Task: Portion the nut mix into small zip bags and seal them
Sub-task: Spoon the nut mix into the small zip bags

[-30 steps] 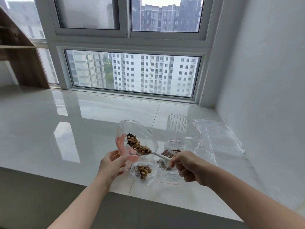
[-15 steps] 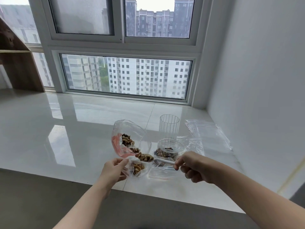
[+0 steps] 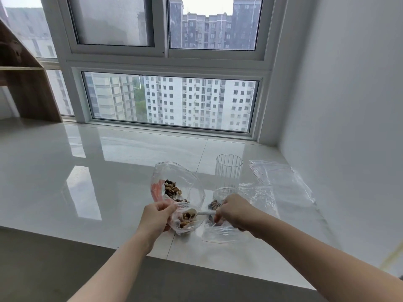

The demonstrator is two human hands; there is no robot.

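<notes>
My left hand [image 3: 157, 216] pinches the rim of a small clear zip bag [image 3: 185, 225] that holds some nuts. With my right hand [image 3: 234, 211] I grip a white plastic spoon [image 3: 201, 213]; its bowl, loaded with nuts, sits inside the small bag's mouth. Behind them a large clear bag of nut mix [image 3: 174, 188] with a pink strip stands open on the white sill [image 3: 109, 182]. Another small bag with nuts [image 3: 214, 204] lies partly hidden behind my right hand.
A ribbed clear glass [image 3: 229, 170] stands behind my right hand. Empty clear bags [image 3: 279, 184] lie spread at the right near the white wall. A flat clear bag [image 3: 224, 235] lies under my right wrist. The sill's front edge runs just below my forearms.
The spoon came out of the large bag with a load of nuts and moved down into the small bag. My left hand stayed on the small bag's rim.
</notes>
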